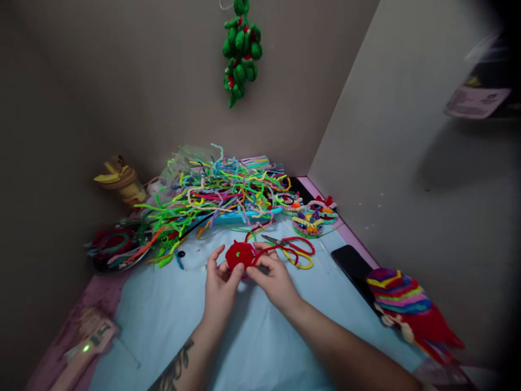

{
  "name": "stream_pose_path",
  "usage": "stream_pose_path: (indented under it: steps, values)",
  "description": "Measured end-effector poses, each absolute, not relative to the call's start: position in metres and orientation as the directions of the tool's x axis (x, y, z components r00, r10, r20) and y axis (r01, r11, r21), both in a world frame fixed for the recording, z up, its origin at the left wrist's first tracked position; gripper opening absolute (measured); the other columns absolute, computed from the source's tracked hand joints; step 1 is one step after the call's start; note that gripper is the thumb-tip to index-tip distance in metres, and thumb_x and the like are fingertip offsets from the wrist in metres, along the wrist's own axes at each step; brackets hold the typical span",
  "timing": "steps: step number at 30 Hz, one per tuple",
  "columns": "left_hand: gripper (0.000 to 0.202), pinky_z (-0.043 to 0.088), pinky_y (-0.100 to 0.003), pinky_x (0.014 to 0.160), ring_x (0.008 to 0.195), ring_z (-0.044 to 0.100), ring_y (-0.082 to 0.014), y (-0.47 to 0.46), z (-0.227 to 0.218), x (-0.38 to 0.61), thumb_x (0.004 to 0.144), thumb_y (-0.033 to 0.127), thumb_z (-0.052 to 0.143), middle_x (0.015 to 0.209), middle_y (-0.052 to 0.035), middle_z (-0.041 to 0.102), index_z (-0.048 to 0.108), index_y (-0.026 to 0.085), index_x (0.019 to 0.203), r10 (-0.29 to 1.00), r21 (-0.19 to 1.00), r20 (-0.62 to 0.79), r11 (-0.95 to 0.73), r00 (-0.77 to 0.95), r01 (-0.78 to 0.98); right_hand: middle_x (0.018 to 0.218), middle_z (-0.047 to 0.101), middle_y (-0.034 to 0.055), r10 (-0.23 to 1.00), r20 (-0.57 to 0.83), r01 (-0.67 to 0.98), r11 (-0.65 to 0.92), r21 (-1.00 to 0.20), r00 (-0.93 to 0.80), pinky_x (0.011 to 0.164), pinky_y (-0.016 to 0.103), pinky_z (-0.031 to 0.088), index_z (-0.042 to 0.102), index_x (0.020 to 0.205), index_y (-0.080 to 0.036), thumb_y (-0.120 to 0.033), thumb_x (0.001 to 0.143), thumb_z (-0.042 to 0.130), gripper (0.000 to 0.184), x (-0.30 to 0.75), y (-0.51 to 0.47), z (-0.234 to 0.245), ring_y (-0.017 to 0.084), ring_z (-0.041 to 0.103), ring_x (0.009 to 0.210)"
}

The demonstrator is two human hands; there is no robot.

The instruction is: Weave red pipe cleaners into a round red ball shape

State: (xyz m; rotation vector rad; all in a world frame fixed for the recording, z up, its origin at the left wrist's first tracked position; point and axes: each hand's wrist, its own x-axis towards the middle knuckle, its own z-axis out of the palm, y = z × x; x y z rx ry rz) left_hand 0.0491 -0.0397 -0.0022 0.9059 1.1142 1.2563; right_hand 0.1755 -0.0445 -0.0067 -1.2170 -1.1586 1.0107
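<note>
A round red disc of coiled pipe cleaner (234, 254) with a small green centre is held up over the middle of the table. My left hand (222, 279) grips its left side and lower edge between thumb and fingers. At the right edge, my right hand (273, 276) pinches the red pipe cleaner, whose loose length curves off above the fingers. Just beyond the right hand, scissors (303, 254) with red and yellow handles lie on the light blue cover (171, 320). The undersides of the fingers are hidden.
A tangled heap of colourful pipe cleaners (220, 190) fills the back. Finished colourful pieces (309, 222), a black phone (353, 266) and a rainbow-striped piece (401, 293) lie right. At left are a dark plate (118, 247) and a lit glue gun (95, 339).
</note>
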Motion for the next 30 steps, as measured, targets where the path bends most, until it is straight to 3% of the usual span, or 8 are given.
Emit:
stream_pose_path:
  steps: [5, 9, 12, 15, 19, 25, 28, 30]
  values:
    - [0.065, 0.051, -0.031, 0.077, 0.08, 0.069, -0.0171, -0.037, -0.005, 0.047, 0.073, 0.033, 0.069, 0.09, -0.0055, 0.072, 0.035, 0.019, 0.127, 0.989, 0.956, -0.143, 0.126, -0.045, -0.266, 0.116, 0.058, 0.0071, 0.985, 0.082, 0.006, 0.082, -0.997, 0.154, 0.091, 0.037, 0.041, 0.068, 0.07, -0.021, -0.03, 0.071, 0.069, 0.009, 0.175, -0.045, -0.009, 0.024, 0.053, 0.105]
    - [0.066, 0.052, -0.031, 0.079, 0.082, 0.069, -0.0173, -0.036, -0.005, 0.047, 0.071, 0.032, 0.071, 0.093, -0.0064, 0.072, 0.035, 0.02, 0.126, 0.987, 0.941, -0.161, 0.144, -0.029, -0.305, 0.103, 0.06, 0.0058, 0.981, -0.028, -0.263, 0.023, -0.965, 0.19, 0.083, 0.036, 0.046, 0.066, 0.082, -0.023, -0.037, 0.07, 0.07, 0.019, 0.175, -0.042, -0.013, 0.022, 0.057, 0.095]
    - [0.069, 0.052, -0.032, 0.077, 0.082, 0.069, -0.0192, -0.035, -0.004, 0.048, 0.069, 0.034, 0.072, 0.091, -0.0072, 0.073, 0.036, 0.019, 0.125, 0.983, 0.935, -0.182, 0.174, 0.003, -0.31, 0.1, 0.06, 0.0048, 0.982, -0.032, -0.356, 0.038, -0.934, 0.187, 0.09, 0.036, 0.043, 0.067, 0.074, -0.022, -0.037, 0.067, 0.072, 0.017, 0.178, -0.036, -0.013, 0.022, 0.055, 0.101]
    - [0.071, 0.053, -0.032, 0.075, 0.081, 0.07, -0.0205, -0.035, -0.002, 0.048, 0.066, 0.036, 0.074, 0.09, -0.0086, 0.073, 0.037, 0.018, 0.124, 0.98, 0.925, -0.196, 0.197, 0.037, -0.324, 0.099, 0.06, 0.0051, 0.976, -0.018, -0.316, 0.052, -0.947, 0.216, 0.093, 0.037, 0.04, 0.067, 0.067, -0.021, -0.035, 0.064, 0.075, 0.017, 0.183, -0.03, -0.012, 0.023, 0.055, 0.102]
    - [0.075, 0.052, -0.032, 0.074, 0.079, 0.07, -0.021, -0.034, -0.001, 0.048, 0.063, 0.035, 0.077, 0.09, -0.01, 0.073, 0.038, 0.016, 0.124, 0.975, 0.91, -0.209, 0.223, 0.076, -0.349, 0.099, 0.06, 0.0055, 0.971, -0.036, -0.282, 0.033, -0.959, 0.237, 0.086, 0.035, 0.043, 0.068, 0.068, -0.02, -0.038, 0.062, 0.076, 0.021, 0.188, -0.028, -0.011, 0.023, 0.056, 0.098]
    - [0.07, 0.051, -0.03, 0.072, 0.075, 0.068, -0.0186, -0.035, -0.004, 0.047, 0.068, 0.034, 0.074, 0.087, -0.007, 0.072, 0.037, 0.018, 0.126, 0.976, 0.918, -0.183, 0.214, 0.122, -0.333, 0.107, 0.057, 0.0078, 0.988, -0.079, -0.266, -0.042, -0.963, 0.132, 0.076, 0.031, 0.048, 0.068, 0.066, -0.017, -0.046, 0.068, 0.071, 0.029, 0.187, -0.031, -0.012, 0.02, 0.058, 0.089]
    - [0.064, 0.05, -0.031, 0.071, 0.077, 0.066, -0.0176, -0.034, -0.007, 0.045, 0.073, 0.039, 0.067, 0.096, -0.008, 0.067, 0.038, 0.02, 0.127, 0.993, 0.962, -0.109, 0.114, 0.035, -0.247, 0.112, 0.056, 0.0088, 0.98, -0.071, -0.245, -0.024, -0.969, 0.186, 0.08, 0.033, 0.047, 0.068, 0.066, -0.017, -0.05, 0.068, 0.069, 0.033, 0.187, -0.03, -0.016, 0.022, 0.057, 0.094]
    - [0.058, 0.049, -0.031, 0.074, 0.087, 0.063, -0.0181, -0.035, -0.007, 0.044, 0.075, 0.038, 0.065, 0.109, -0.0103, 0.06, 0.042, 0.021, 0.125, 0.994, 0.995, -0.004, -0.006, -0.109, -0.095, 0.112, 0.057, 0.0088, 0.96, -0.051, -0.237, 0.016, -0.971, 0.274, 0.086, 0.035, 0.046, 0.067, 0.066, -0.018, -0.05, 0.07, 0.068, 0.032, 0.189, -0.028, -0.019, 0.023, 0.055, 0.1]
